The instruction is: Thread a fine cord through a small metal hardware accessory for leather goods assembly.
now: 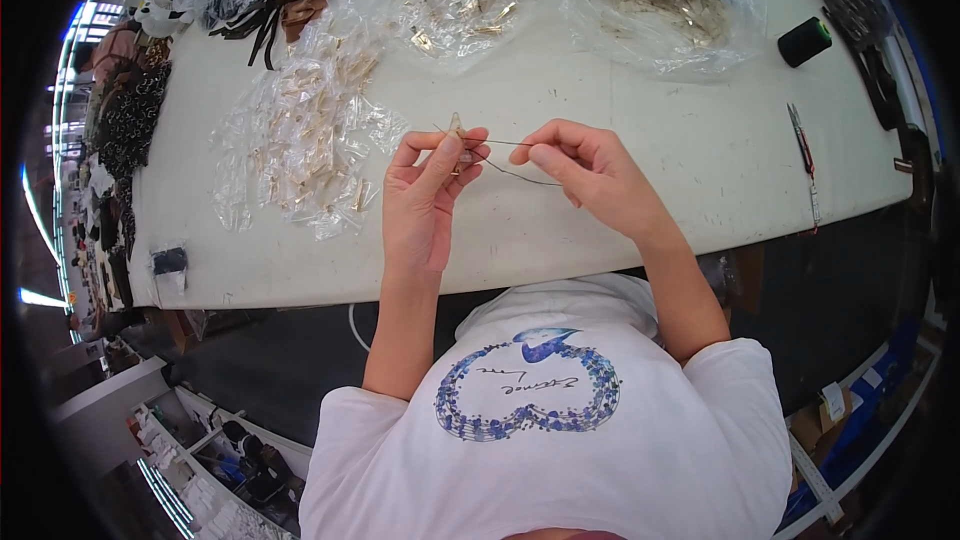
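Observation:
Over the pale table [560,250], my left hand [415,205] pinches a small see-through and gold-toned piece [456,124] between thumb and fingers. A thin dark cord [498,143] runs from that piece to my right hand [605,178]. The thumb and forefinger of the right hand are pressed together on the cord, which is pulled nearly straight. A second, slack length of cord curves below it toward the right fingers. My fingers hide part of the small piece, so its exact kind does not show.
Left of my hands lies a heap of small see-through packets with gold-toned pieces [310,130]. Behind are two open plastic bags, one with gold-toned bits [460,5], one with brownish contents [665,0]. Dark straps [290,15], a dark thread spool [804,42] and a slim pointed tool [804,150] lie around.

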Motion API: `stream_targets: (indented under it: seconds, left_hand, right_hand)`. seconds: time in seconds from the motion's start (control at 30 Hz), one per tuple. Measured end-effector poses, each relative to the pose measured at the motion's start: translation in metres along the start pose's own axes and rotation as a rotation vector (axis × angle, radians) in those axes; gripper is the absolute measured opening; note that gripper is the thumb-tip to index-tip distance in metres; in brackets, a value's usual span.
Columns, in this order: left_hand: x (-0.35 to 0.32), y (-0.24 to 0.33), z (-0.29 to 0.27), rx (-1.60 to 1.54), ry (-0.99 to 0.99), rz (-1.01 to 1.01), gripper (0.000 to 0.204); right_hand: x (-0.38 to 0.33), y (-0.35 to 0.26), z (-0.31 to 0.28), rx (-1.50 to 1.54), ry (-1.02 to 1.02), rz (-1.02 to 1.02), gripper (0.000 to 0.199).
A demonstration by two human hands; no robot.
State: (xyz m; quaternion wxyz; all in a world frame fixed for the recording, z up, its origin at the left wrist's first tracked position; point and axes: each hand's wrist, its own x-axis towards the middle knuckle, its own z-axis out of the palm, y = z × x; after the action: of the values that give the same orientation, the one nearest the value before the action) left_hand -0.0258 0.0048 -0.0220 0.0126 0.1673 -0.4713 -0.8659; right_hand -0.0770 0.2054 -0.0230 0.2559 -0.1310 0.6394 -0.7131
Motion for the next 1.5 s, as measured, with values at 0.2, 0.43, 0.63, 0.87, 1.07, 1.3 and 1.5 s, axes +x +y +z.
stream_targets:
  seconds: [0.2, 0.43, 0.63, 0.87, 1.07, 1.3, 1.5]
  left_hand:
    - [0.003, -0.002, -0.011, 0.086, -0.028, 0.031, 0.003]
    - [-0.001, -0.004, 0.010, 0.420, -0.089, 0.223, 0.005]
    - [-0.013, -0.014, 0.016, 0.668, -0.144, 0.371, 0.008]
    - [-0.014, -0.019, 0.007, 0.680, -0.211, 0.190, 0.010]
    - [-0.011, -0.026, -0.010, 0.412, -0.268, -0.012, 0.012]
    - [-0.017, -0.027, -0.009, 0.427, -0.311, -0.067, 0.012]
    - [-0.019, -0.017, -0.023, 0.396, -0.387, -0.323, 0.013]
  right_hand:
    - [-0.025, 0.003, -0.062, 0.313, -0.006, 0.063, 0.017]
    - [-0.015, 0.010, -0.039, -0.320, 0.310, -0.143, 0.014]
    - [-0.006, -0.016, 0.008, -0.416, 0.160, -0.435, 0.015]
    - [-0.003, 0.008, 0.019, -0.578, 0.168, -0.426, 0.010]
    - [-0.001, 0.023, 0.025, -0.247, 0.159, -0.259, 0.006]
    - [-0.010, 0.023, 0.023, -0.440, 0.168, -0.407, 0.003]
    - [0.014, -0.013, -0.006, 0.270, 0.430, -0.361, 0.011]
